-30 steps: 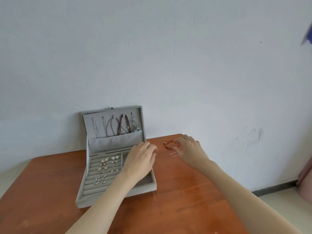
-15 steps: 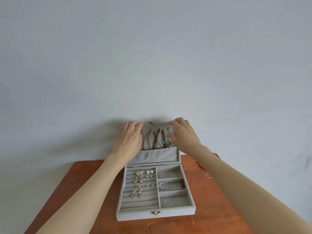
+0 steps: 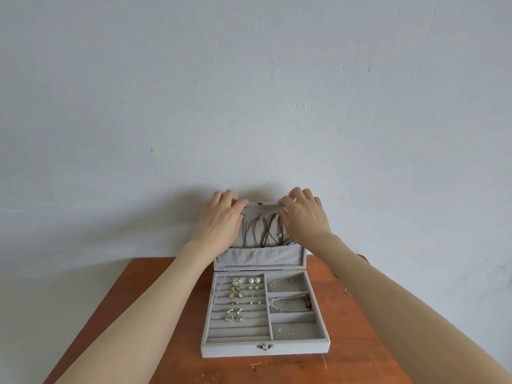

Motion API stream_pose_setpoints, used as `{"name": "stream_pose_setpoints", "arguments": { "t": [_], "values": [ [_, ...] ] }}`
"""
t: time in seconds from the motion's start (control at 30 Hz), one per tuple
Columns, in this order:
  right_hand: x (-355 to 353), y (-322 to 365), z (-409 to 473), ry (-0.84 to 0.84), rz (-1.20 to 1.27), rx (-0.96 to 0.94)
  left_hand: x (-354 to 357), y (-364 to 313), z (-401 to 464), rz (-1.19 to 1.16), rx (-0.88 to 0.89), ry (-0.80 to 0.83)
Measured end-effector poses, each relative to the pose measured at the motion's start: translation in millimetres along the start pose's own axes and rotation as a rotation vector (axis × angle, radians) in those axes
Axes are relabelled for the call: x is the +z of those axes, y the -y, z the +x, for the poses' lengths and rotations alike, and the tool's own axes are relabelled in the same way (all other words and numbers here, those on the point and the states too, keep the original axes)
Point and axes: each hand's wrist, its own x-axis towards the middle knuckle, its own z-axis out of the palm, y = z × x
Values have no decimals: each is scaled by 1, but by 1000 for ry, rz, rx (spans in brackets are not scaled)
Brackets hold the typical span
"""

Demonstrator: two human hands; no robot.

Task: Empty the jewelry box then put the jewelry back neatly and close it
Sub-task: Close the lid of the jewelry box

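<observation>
The box (image 3: 265,314) sits open in the lower middle of the frame, on a brown table (image 3: 155,342), with its front wall and clasp (image 3: 265,346) toward the bottom edge. Its lid (image 3: 259,236) stands upright at the back, just in front of the pale wall (image 3: 249,92).

The left hand (image 3: 220,220) holds the lid's upper left corner, fingers curled over the top edge and the palm against the lining. The right hand (image 3: 303,214) holds the upper right corner the same way, fingers hooked over the rim. Between the two hands a short stretch of the top edge shows bare, with a small dark catch at its middle.

Necklaces (image 3: 263,230) hang down the lid's inside into a grey pocket (image 3: 257,256) that runs across its foot. In the tray, earrings (image 3: 238,293) sit in the slotted rows on the left; the lowest rows are bare. On the right, a thin chain (image 3: 285,284) lies in the top compartment and a bracelet (image 3: 291,303) in the next one down. Small pieces, too tiny to tell, lie in the bottom one.

Bare tabletop shows on both sides of the box, wider at lower left, and a narrow strip runs in front of it. The forearms cross both sides from the lower corners. A small object (image 3: 347,291), too small to make out, lies near the table's right edge beside the right forearm.
</observation>
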Motion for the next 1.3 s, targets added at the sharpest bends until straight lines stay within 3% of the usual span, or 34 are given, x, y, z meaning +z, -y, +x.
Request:
{"name": "stream_pose_setpoints", "arguments": {
  "t": [0.13,0.5,0.8,1.3],
  "values": [
    [-16,0,-32,-171,77,-49,-20,-8,-20,-39,32,-93],
    [-34,20,-135,-151,-46,-117,-42,-50,-119,-70,89,-58],
    [2,25,-202,-80,18,-96,-26,-71,-183,-167,28,122],
    [20,29,-224,-98,111,-71,-23,-87,-201,-158,62,358]
  ]
}}
